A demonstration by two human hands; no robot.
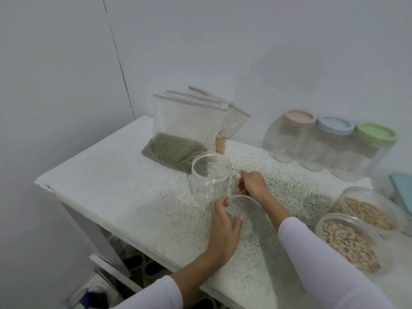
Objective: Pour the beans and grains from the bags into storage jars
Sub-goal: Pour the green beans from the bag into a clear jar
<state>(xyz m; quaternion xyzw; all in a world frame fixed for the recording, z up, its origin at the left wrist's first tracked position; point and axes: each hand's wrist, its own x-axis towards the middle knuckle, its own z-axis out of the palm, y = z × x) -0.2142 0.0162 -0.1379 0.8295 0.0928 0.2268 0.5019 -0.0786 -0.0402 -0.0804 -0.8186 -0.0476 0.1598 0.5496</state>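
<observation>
Worktop (107, 179) is white and speckled, with everything on its back and right side. Biggest load: zip bag of green beans (178, 139) standing at the back edge, a second bag with yellow grain (220, 145) tucked behind it. I judge both soft and floppy with the weight low, so I'd pinch just under the zip strip and support the bottom corner when tipping. Three lidded jars (330, 146) line the back right; two open jars already holding beans (356, 228) sit at the right edge. Open empty jar (210, 179) stands mid-worktop, in front of the green bag: light, clear, stiff plastic, probably slick and easy to knock over. Left hand (223, 224) grips a second clear jar (247, 217) lying tilted; right hand (252, 185) is curled over its rim.
</observation>
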